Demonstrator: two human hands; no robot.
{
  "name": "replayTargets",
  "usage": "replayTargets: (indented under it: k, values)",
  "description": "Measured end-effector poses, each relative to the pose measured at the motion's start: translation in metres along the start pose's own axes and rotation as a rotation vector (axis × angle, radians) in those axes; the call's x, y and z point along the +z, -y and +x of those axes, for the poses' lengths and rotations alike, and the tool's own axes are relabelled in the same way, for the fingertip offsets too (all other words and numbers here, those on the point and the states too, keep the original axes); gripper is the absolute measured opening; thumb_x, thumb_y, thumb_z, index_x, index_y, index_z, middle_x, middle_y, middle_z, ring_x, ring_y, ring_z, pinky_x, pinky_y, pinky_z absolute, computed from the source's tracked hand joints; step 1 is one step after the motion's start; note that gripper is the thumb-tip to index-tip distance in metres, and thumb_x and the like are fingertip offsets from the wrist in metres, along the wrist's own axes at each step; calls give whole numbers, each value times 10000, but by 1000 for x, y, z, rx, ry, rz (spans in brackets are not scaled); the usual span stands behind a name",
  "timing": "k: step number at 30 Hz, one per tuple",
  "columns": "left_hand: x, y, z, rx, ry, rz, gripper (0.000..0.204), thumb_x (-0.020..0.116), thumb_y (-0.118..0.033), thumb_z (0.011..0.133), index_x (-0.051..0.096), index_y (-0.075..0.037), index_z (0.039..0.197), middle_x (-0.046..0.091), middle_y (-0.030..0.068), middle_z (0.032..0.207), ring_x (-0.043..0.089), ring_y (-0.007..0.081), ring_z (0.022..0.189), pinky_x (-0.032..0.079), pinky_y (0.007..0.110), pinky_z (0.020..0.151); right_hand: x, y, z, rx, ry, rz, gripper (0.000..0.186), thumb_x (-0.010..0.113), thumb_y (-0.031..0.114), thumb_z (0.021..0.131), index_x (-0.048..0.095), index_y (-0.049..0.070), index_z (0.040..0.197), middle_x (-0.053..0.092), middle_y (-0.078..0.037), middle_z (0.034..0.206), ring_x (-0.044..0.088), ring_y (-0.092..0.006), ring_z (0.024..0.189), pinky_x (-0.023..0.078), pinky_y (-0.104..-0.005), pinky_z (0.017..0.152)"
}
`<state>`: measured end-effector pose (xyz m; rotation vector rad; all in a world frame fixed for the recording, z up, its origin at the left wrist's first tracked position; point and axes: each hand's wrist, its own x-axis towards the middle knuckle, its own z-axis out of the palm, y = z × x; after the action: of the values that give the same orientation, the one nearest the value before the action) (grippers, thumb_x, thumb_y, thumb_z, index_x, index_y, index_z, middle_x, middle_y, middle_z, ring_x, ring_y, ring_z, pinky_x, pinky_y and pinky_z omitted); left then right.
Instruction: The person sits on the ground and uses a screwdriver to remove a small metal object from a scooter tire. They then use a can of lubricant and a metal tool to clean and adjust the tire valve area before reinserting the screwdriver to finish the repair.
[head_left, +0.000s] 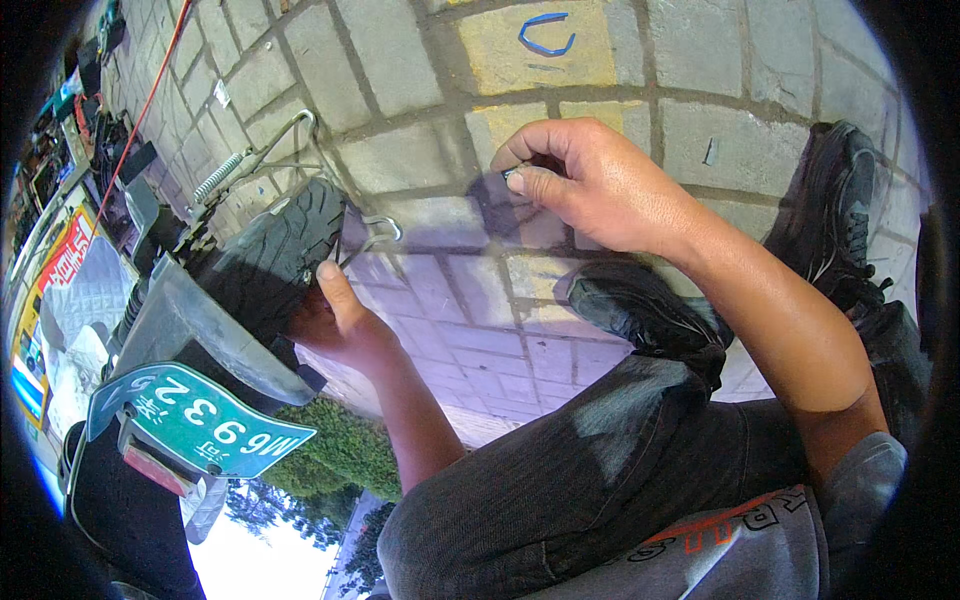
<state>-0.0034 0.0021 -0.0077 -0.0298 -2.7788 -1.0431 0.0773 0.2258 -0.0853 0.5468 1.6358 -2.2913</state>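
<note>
A black rear tyre (285,240) of a two-wheeler with a chunky tread stands at the left. My left hand (340,315) lies against its near side, the thumb on the tyre and the fingers curled out of sight around it. Over the paving, my right hand (590,185) pinches a small dark piece (508,174) between thumb and forefinger, too small to name. Behind the tyre, a metal stand (300,125) with a coil spring (217,178) reaches to the ground. A grey mudguard (215,335) and a green number plate (190,420) sit close to my left hand.
Grey and yellow paving bricks (390,70) cover the ground. A bent blue strip (548,35) lies at the far side. My black shoes (640,310) are on the right. A red cord (150,95) runs past clutter at the far left.
</note>
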Motion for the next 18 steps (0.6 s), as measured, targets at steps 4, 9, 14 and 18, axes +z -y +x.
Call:
replayTargets:
  k: [4, 9, 14, 18]
  values:
    - [-9, 13, 1, -43, -31, 52, 554, 584, -144, 871, 323, 97, 1296, 473, 248, 1273, 482, 304, 1155, 351, 400, 1015, 0, -1, 0, 2, -1, -24, 186, 597, 125, 814, 640, -15, 928, 650, -187, 815, 638, -294, 754, 491, -370, 708]
    - [-9, 17, 0, -45, -111, 72, 527, 534, -222, 905, 357, 111, 1274, 456, 270, 1289, 475, 326, 1165, 345, 393, 1015, 0, -1, 0, 3, -10, -39, 190, 599, 130, 813, 641, -14, 930, 649, -189, 814, 636, -301, 754, 491, -371, 709]
    - [-12, 23, 2, -28, -109, 175, 499, 557, -256, 910, 420, 110, 1220, 513, 277, 1215, 533, 320, 1069, 412, 395, 943, -1, -1, 1, 11, 0, -31, 193, 599, 128, 812, 638, -15, 935, 647, -190, 814, 635, -304, 758, 491, -375, 709]
    - [-8, 16, 0, -58, -172, 153, 448, 533, -217, 932, 417, 120, 1204, 526, 286, 1187, 543, 332, 1060, 424, 396, 923, -1, -2, 2, -4, 15, -58, 183, 595, 119, 817, 636, -19, 931, 650, -188, 819, 638, -298, 761, 491, -375, 709]
